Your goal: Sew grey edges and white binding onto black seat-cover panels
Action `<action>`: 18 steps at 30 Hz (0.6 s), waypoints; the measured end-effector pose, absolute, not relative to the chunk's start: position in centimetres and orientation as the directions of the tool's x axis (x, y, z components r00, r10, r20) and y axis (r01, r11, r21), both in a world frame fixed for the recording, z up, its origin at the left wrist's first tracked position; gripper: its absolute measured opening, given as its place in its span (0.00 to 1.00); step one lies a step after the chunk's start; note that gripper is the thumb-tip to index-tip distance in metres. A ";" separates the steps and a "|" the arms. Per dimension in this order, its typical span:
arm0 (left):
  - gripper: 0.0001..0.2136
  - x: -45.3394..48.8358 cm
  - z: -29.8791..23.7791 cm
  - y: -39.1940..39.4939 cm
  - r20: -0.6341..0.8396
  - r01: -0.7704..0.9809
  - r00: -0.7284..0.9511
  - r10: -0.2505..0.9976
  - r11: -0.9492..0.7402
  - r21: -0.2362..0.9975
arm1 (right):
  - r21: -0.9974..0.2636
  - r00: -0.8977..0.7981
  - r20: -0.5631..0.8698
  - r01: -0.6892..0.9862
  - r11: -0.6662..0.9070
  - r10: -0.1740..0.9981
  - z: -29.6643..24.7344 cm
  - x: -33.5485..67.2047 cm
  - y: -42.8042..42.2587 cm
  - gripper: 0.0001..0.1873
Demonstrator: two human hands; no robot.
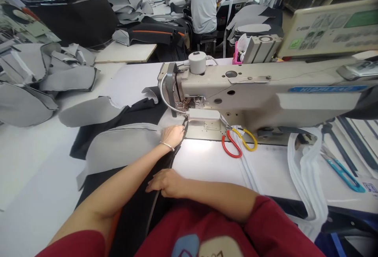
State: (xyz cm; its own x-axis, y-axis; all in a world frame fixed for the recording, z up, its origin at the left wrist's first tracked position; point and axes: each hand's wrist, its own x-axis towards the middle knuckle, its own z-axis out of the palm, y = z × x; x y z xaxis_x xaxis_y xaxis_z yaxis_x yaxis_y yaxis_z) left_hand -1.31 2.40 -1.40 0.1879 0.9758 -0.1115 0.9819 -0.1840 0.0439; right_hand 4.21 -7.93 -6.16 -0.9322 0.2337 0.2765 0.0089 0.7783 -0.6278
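Note:
My left hand (173, 135), with a bracelet at the wrist, is closed on the edge of a black fabric piece (132, 194) just in front of the sewing machine's (224, 99) needle area. Lower down, closer to my body, my right hand (165, 183) pinches the same fabric along its edge, where a thin pale line runs. The fabric hangs over the table edge toward my lap. Light grey panels (124, 146) lie on the black cloth left of my left hand. The needle itself is hidden behind a white lamp housing (203, 114).
Scissors with red and yellow handles (236, 142) lie right of the needle area. White tape (305, 178) loops near blue-handled snips (345, 174) at the right. Grey sewn pieces (26, 103) are piled at the left. A person in a white shirt (204, 2) sits ahead.

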 end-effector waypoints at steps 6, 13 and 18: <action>0.13 -1.8 -2.2 2.9 -0.131 0.975 0.199 0.971 -0.182 0.128 | -0.626 -0.932 0.277 0.011 0.780 0.235 -6.2 4.3 -7.9 0.21; 0.13 -2.0 -2.6 3.2 -0.120 0.938 0.346 0.930 -0.343 0.045 | -0.618 -0.951 0.217 0.039 0.785 0.218 -5.1 4.5 -7.1 0.21; 0.14 -1.1 -1.8 4.3 -0.147 0.944 0.316 0.937 -0.327 -0.053 | -0.599 -0.953 0.190 0.079 0.797 0.237 -4.1 5.4 -5.8 0.20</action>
State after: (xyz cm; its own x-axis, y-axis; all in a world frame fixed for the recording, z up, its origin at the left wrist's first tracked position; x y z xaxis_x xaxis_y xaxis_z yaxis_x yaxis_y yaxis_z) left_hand -1.12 4.34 -1.80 0.3160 0.9373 -0.1469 0.9437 -0.3265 -0.0533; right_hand 5.43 -5.76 -4.15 -0.9529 0.2366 0.1899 0.0786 0.7973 -0.5985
